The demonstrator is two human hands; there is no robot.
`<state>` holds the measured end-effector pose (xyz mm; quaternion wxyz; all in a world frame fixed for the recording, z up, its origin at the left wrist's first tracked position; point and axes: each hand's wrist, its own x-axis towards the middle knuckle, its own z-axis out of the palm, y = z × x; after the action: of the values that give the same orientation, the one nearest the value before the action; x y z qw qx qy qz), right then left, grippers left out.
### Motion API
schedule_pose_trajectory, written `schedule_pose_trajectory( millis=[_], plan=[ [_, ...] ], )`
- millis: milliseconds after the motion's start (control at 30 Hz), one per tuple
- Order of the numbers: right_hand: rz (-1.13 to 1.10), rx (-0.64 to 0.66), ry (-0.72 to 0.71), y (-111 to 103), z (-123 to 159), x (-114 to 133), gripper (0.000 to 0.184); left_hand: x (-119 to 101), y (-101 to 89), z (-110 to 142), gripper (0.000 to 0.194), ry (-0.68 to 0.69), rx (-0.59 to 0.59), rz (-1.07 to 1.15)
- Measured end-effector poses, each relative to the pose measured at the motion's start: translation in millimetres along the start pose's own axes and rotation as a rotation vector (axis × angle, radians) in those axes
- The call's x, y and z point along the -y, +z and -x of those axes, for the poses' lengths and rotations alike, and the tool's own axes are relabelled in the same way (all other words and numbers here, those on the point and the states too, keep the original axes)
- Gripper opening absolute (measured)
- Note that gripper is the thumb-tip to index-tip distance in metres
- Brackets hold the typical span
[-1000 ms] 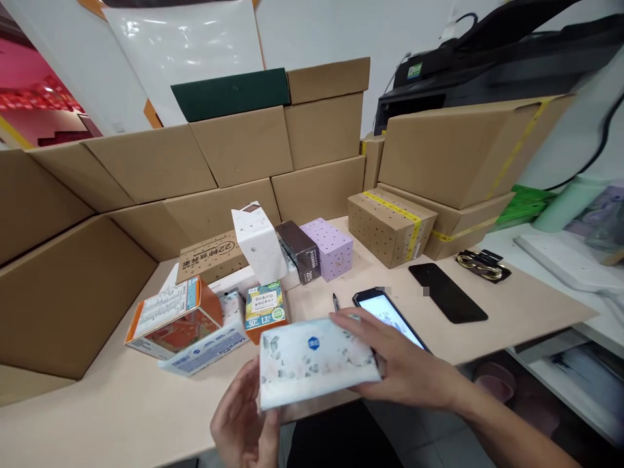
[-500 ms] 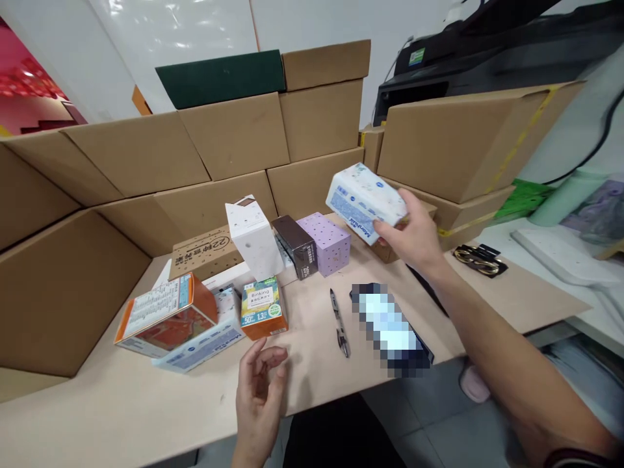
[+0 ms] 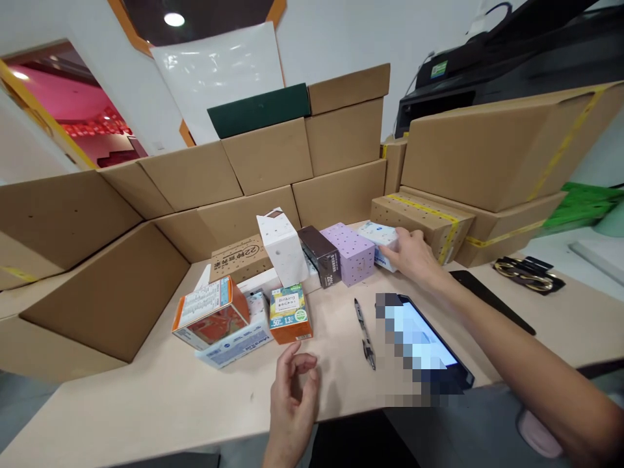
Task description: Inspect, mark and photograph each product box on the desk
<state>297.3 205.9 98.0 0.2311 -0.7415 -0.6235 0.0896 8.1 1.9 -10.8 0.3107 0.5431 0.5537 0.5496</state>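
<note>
My right hand (image 3: 413, 255) reaches across the desk and grips a white tissue pack (image 3: 379, 239) with blue print, set down on the table beside the purple dotted box (image 3: 353, 253). My left hand (image 3: 294, 399) hovers over the near edge with its fingers loosely curled and nothing in them. A row of small boxes stands left of the pack: a dark brown box (image 3: 322, 255), a white carton (image 3: 281, 246), an orange and green Binking box (image 3: 289, 314) and an orange box (image 3: 210, 312).
A black pen (image 3: 365, 333) and a lit phone (image 3: 425, 342) lie near the front edge, a dark phone (image 3: 491, 300) further right. Cardboard boxes (image 3: 263, 156) wall in the back and left. A taped perforated box (image 3: 423, 222) sits right of my right hand. A printer (image 3: 507, 58) stands behind.
My right hand carried the tissue pack from in front of me up and away, then lowered it onto the table beside the purple box. My left hand let go and stayed near the edge.
</note>
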Motion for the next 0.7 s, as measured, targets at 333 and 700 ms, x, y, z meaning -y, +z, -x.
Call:
schedule_pose_trajectory(
  millis=[333, 700],
  plan=[
    [-0.108, -0.147, -0.257, 2, 27, 12, 0.056, 2, 7.0, 5, 0.046, -0.02, -0.05, 0.007],
    [0.156, 0.03, -0.298, 26, 30, 50, 0.083, 7, 12.4, 5, 0.045, 0.037, -0.092, -0.034]
  ],
)
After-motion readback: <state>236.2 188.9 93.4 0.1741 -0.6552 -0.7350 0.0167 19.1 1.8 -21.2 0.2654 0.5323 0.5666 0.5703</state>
